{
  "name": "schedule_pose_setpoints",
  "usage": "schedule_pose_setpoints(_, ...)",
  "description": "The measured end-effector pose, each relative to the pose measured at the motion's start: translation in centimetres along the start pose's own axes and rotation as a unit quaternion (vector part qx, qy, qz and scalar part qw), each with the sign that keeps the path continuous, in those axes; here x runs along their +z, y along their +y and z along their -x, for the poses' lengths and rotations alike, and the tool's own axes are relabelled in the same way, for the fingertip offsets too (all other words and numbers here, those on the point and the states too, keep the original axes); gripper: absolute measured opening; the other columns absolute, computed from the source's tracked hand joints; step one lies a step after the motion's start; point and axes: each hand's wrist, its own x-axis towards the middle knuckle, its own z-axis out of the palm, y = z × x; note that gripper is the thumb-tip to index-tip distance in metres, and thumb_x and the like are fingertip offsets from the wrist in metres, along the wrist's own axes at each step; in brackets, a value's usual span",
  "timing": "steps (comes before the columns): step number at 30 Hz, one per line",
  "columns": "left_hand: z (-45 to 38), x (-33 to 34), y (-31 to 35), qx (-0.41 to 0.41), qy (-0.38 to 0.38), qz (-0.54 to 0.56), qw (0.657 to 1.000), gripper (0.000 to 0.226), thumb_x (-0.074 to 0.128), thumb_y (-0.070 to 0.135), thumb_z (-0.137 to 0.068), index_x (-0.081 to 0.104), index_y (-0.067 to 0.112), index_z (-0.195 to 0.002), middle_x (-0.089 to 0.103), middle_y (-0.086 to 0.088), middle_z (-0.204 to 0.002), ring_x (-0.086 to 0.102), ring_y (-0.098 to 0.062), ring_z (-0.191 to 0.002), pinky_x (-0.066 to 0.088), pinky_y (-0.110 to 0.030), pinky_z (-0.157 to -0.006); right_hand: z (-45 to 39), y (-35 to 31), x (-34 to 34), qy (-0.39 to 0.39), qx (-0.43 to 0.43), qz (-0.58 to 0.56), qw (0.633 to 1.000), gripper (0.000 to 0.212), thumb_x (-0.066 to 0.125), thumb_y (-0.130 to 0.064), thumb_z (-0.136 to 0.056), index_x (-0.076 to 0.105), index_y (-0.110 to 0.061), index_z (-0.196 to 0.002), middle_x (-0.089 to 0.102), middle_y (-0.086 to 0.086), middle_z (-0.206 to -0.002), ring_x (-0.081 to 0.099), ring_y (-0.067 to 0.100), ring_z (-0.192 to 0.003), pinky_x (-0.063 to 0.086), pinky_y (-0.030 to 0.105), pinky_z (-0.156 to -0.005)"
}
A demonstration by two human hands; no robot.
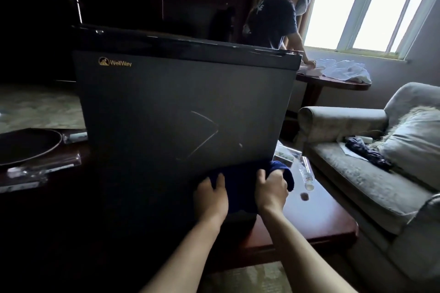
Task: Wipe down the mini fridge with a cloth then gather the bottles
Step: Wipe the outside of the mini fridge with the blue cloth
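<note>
A black WellWay mini fridge (176, 107) stands on a dark red low table (319, 219), its door facing me with pale scratch marks on it. A dark blue cloth (235, 180) is pressed against the door's lower right part. My left hand (210, 195) lies flat on the cloth's left side. My right hand (271, 188) grips the bunched right end of the cloth at the fridge's lower right corner. A clear plastic bottle (307, 174) lies on its side on the table, just right of the fridge.
A pale sofa (371, 173) with a cushion and a dark garment stands at the right. A person bends over a round table (333, 83) with white cloth by the window. A dark round tray (26, 145) and clear packets lie at the left.
</note>
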Motion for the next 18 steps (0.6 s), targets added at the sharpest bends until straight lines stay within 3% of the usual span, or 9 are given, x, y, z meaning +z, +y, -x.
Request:
schedule_pose_setpoints(3, 0.0, -1.0, 3.1, 0.058, 0.022, 0.038, 0.997, 0.032, 0.050, 0.034, -0.098, 0.067, 0.007, -0.100, 0.068, -0.008, -0.101, 0.065, -0.025, -0.096, 0.044, -0.027, -0.076, -0.4, -2.7, -1.5, 0.020, -0.032, -0.028, 0.999, 0.019, 0.049, -0.020, -0.094, 0.050, -0.001, -0.094, 0.059, 0.022, -0.094, 0.057, 0.043, -0.100, 0.035, 0.036, -0.076)
schedule_pose_setpoints(6, -0.2, -2.9, 8.6, 0.123, 0.037, 0.100, 0.987, 0.032, 0.051, 0.034, -0.098, 0.058, 0.012, -0.075, 0.059, -0.002, -0.071, 0.056, -0.013, -0.063, 0.044, -0.028, -0.058, -1.3, -8.8, -3.5, 0.062, -0.114, -0.051, 0.990, 0.028, 0.052, -0.022, -0.094, 0.054, 0.005, -0.105, 0.063, 0.027, -0.106, 0.057, 0.041, -0.104, 0.040, 0.038, -0.083)
schedule_pose_setpoints(9, -1.3, -5.1, 13.2, 0.177, 0.073, 0.136, 0.972, 0.035, 0.053, 0.032, -0.096, 0.058, 0.006, -0.072, 0.056, -0.003, -0.066, 0.052, -0.017, -0.059, 0.044, -0.033, -0.061, -1.9, -14.0, -4.5, 0.080, -0.171, -0.057, 0.980, 0.024, 0.051, -0.027, -0.092, 0.051, -0.003, -0.095, 0.064, 0.025, -0.107, 0.059, 0.040, -0.102, 0.043, 0.041, -0.088)
schedule_pose_setpoints(11, -1.5, -5.8, 14.1, 0.201, 0.077, 0.136, 0.967, 0.038, 0.055, 0.031, -0.095, 0.050, 0.010, -0.064, 0.049, -0.001, -0.060, 0.046, -0.016, -0.054, 0.038, -0.032, -0.058, -1.6, -14.9, -4.1, 0.094, -0.183, -0.062, 0.977, 0.023, 0.048, -0.025, -0.093, 0.050, -0.002, -0.100, 0.063, 0.025, -0.108, 0.059, 0.040, -0.102, 0.043, 0.041, -0.088)
schedule_pose_setpoints(13, -1.0, -5.9, 12.8, 0.209, 0.065, 0.113, 0.969, 0.033, 0.052, 0.034, -0.097, 0.054, 0.015, -0.069, 0.048, 0.001, -0.062, 0.046, -0.014, -0.055, 0.038, -0.032, -0.062, -0.7, -13.8, -3.0, 0.102, -0.185, -0.053, 0.976, 0.028, 0.045, -0.021, -0.096, 0.047, 0.003, -0.111, 0.060, 0.028, -0.112, 0.057, 0.042, -0.103, 0.041, 0.039, -0.084)
schedule_pose_setpoints(14, -0.7, -5.9, 11.6, 0.197, 0.057, 0.107, 0.973, 0.028, 0.050, 0.036, -0.098, 0.061, 0.015, -0.084, 0.052, 0.002, -0.070, 0.050, -0.010, -0.061, 0.041, -0.031, -0.069, -0.2, -12.7, -2.2, 0.105, -0.185, -0.045, 0.976, 0.030, 0.043, -0.020, -0.097, 0.046, 0.005, -0.113, 0.059, 0.029, -0.112, 0.057, 0.044, -0.103, 0.041, 0.039, -0.082)
schedule_pose_setpoints(16, -0.3, -5.5, 8.3, 0.149, 0.052, 0.099, 0.983, 0.035, 0.047, 0.040, -0.099, 0.062, 0.010, -0.111, 0.062, 0.002, -0.094, 0.061, -0.011, -0.086, 0.044, -0.031, -0.084, 0.9, -10.1, -0.3, 0.104, -0.181, -0.030, 0.978, 0.029, 0.041, -0.020, -0.097, 0.044, 0.004, -0.113, 0.058, 0.028, -0.110, 0.058, 0.044, -0.101, 0.041, 0.039, -0.081)
schedule_pose_setpoints(18, -0.5, -5.2, 4.5, 0.108, 0.046, 0.086, 0.989, 0.039, 0.047, 0.043, -0.098, 0.063, 0.010, -0.113, 0.066, -0.003, -0.107, 0.063, -0.020, -0.101, 0.044, -0.033, -0.085, 1.7, -7.0, 1.6, 0.085, -0.163, -0.015, 0.983, 0.024, 0.041, -0.019, -0.097, 0.043, 0.001, -0.110, 0.057, 0.025, -0.105, 0.058, 0.044, -0.098, 0.040, 0.039, -0.079)
